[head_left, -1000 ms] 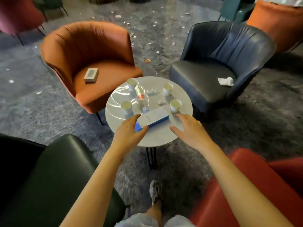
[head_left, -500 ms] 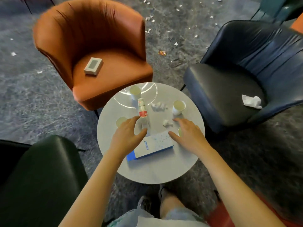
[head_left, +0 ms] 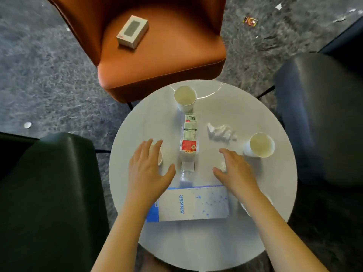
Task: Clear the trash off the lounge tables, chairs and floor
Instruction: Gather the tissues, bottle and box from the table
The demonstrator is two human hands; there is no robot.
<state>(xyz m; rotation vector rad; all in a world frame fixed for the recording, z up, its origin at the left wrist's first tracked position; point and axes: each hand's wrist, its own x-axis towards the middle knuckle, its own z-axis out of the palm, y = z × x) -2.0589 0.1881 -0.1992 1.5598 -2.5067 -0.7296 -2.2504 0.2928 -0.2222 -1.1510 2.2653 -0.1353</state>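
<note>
Left hand, right hand flank clear red-labelled plastic bottle; fingers spread, holding nothing, likely poised to collect it.

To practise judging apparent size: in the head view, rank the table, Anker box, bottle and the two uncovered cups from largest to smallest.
1. table
2. Anker box
3. bottle
4. far cup and right cup: these look about alike, so they are not ranked against each other.

The left hand and right hand have left the box — now flanking the bottle.
</note>
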